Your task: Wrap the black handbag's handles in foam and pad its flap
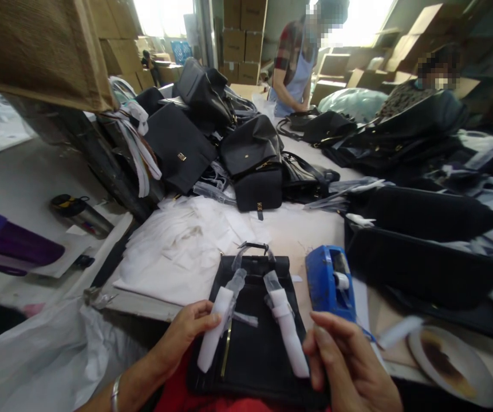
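Note:
A black bag (252,343) lies at the table's front edge, close against my body, with a gold zipper line showing on it. Its two straps are wrapped in white foam and clear plastic. My left hand (197,323) is closed on the left foam-wrapped strap (215,332), thumb on top. The right foam-wrapped strap (288,332) lies slanted across the bag. Beside its lower end, my right hand (344,363) has its fingers curled in a pinch; whatever is between them cannot be made out. A blue tape dispenser (321,280) stands just beyond my right hand.
White sheets (177,246) are piled at left. Black bags (255,149) heap up behind, with more black bags (426,252) at right. A round dish (452,366) sits front right. A purple bottle (14,243) is far left. A co-worker (291,68) stands across the table; another person sits right.

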The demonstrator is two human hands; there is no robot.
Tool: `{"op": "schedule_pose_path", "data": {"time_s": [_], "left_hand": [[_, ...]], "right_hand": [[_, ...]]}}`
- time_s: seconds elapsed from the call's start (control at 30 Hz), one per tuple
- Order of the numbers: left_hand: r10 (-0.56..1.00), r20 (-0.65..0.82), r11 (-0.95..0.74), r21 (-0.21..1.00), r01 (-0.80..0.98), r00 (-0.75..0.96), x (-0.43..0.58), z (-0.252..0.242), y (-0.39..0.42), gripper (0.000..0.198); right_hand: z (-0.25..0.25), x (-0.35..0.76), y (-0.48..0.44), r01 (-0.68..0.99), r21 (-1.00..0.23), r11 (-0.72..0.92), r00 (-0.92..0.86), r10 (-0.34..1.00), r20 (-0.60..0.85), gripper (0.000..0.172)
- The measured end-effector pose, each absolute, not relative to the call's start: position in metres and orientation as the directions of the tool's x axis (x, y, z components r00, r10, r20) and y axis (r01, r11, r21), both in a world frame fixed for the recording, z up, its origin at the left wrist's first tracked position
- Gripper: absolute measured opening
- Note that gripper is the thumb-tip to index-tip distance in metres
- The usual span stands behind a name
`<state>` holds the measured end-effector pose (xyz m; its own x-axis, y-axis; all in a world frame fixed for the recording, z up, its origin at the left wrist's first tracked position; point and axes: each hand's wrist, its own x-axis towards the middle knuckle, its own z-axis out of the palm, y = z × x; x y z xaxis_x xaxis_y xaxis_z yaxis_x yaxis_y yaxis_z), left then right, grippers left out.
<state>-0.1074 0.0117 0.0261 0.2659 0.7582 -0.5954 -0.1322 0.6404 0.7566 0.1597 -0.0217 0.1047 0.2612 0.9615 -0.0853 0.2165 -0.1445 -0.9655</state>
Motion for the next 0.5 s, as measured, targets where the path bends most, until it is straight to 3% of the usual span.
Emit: {"op": "schedule_pose_path", "data": {"time_s": [0.17, 0.3, 0.4, 0.5], "left_hand": [[0.776, -0.567, 0.616, 0.776, -0.136, 0.276, -0.106, 0.026, 0.01, 0.03], [0.821, -0.494, 0.544, 0.829, -0.13, 0.285, -0.101, 0.027, 0.012, 0.029], [0.84, -0.471, 0.516, 0.847, -0.128, 0.27, -0.103, 0.026, 0.013, 0.033], [0.836, -0.483, 0.523, 0.844, -0.114, 0.261, -0.108, 0.027, 0.01, 0.037]], "right_hand": [[0.087, 0.153, -0.019, 0.165, -0.958, -0.235, 0.152, 0.966, -0.211, 0.03], [0.071, 0.133, -0.019, 0.099, -0.933, -0.345, -0.12, 0.927, -0.356, 0.034], [0.05, 0.107, -0.016, 0.181, -0.917, -0.355, -0.299, 0.869, -0.396, 0.03], [0.033, 0.09, -0.015, 0.269, -0.91, -0.315, -0.346, 0.85, -0.396, 0.026]]}}
